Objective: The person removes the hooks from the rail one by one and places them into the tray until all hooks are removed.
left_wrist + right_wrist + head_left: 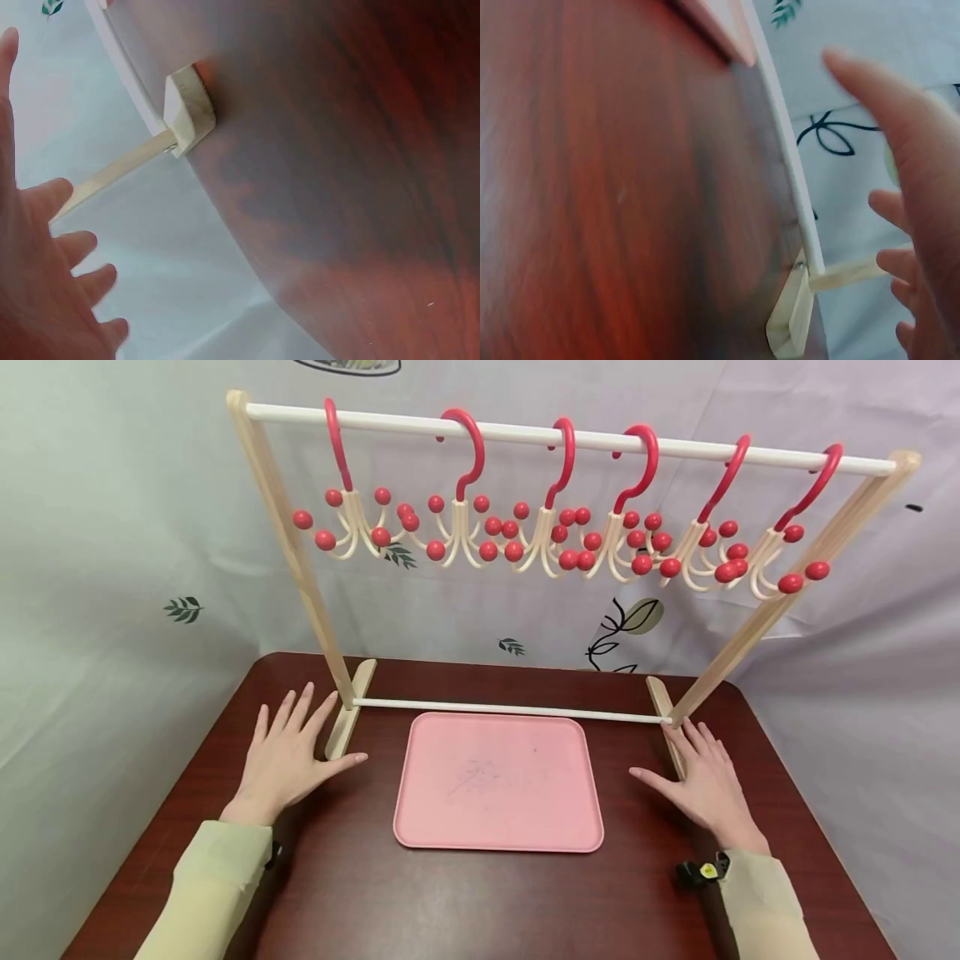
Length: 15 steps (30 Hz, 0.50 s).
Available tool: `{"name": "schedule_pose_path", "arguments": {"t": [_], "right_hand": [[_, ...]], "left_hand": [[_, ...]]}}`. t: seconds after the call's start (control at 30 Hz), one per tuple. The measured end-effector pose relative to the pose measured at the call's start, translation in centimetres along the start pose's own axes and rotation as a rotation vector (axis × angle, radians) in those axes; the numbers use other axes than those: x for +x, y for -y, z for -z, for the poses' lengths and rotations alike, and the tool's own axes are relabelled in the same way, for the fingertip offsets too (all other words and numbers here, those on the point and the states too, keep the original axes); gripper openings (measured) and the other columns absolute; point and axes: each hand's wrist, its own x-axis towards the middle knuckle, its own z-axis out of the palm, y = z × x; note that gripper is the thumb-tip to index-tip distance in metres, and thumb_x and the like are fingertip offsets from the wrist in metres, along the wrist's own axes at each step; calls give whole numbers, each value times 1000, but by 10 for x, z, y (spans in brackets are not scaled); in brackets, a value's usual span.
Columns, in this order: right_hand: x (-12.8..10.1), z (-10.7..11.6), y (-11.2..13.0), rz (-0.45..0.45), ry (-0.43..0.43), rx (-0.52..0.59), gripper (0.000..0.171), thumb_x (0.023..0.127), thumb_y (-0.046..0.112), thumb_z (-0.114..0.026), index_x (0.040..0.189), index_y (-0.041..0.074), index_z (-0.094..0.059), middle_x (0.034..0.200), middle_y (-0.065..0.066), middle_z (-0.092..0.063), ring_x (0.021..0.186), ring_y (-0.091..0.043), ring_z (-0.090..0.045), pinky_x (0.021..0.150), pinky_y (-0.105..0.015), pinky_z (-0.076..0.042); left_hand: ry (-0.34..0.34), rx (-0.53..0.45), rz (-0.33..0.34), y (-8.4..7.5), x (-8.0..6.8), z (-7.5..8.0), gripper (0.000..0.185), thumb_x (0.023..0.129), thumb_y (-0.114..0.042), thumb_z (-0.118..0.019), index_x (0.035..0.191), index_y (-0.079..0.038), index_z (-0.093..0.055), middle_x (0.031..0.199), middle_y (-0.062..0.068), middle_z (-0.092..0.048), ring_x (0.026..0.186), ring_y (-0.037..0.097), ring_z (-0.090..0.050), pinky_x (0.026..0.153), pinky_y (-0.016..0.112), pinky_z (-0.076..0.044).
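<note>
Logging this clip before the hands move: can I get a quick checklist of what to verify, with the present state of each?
1. Left hand free: ok, flat on the table, fingers spread, holding nothing.
2. Right hand free: ok, flat, fingers straight, beside the rack's right foot.
3. Pink tray placed between the hands: ok, bare but for faint marks.
4. Six red hooks hanging on the top rail: ok.
5. Rack standing on both feet: ok.
6. Hooks tangled with neighbours: cannot tell, the ball tips crowd together.

Pale yellow-green sleeves (217,868), black wrist straps (701,870)
</note>
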Motion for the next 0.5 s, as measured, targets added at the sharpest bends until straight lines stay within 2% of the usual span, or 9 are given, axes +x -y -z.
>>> {"name": "schedule_pose_path", "arguments": {"t": [0.13, 0.23, 0.33, 0.43, 0.5], "right_hand": [[6, 2, 4, -13, -69, 135, 90, 80, 51, -84, 146, 1, -52, 154, -26, -41, 146, -43, -29, 115, -63, -23], [9, 7, 10, -62, -140, 242, 78, 81, 41, -87, 143, 4, -58, 148, -19, -51, 141, -38, -39, 111, -60, -34], [10, 14, 17, -140, -217, 331, 68, 81, 35, -88, 140, 11, -63, 141, -10, -60, 134, -31, -50, 108, -42, -41], [12, 23, 25, -214, -282, 436, 61, 83, 30, -88, 137, 15, -66, 134, -4, -65, 129, -23, -55, 103, -23, -41], [14, 30, 29, -236, -319, 514, 57, 84, 25, -87, 136, 14, -67, 133, -4, -66, 127, -20, -56, 102, -17, -41]], "left_hand": [[-83, -30, -12, -1, 8, 6, 110, 75, -80, -68, 157, -12, -40, 162, 18, -32, 148, 39, -27, 121, 56, -3], [-187, -83, -16, -2, 15, 13, 106, 74, -70, -79, 153, -8, -46, 155, 18, -43, 143, 39, -37, 121, 55, -14], [-306, -167, -9, -5, 22, 21, 97, 73, -52, -89, 149, -5, -51, 146, 19, -53, 135, 41, -46, 117, 55, -25], [-405, -268, 32, -9, 28, 29, 92, 72, -37, -94, 148, -7, -53, 141, 19, -58, 127, 43, -52, 108, 58, -37], [-456, -342, 69, -12, 34, 34, 90, 72, -32, -94, 149, -9, -53, 140, 18, -58, 125, 42, -53, 102, 59, -41]]}}
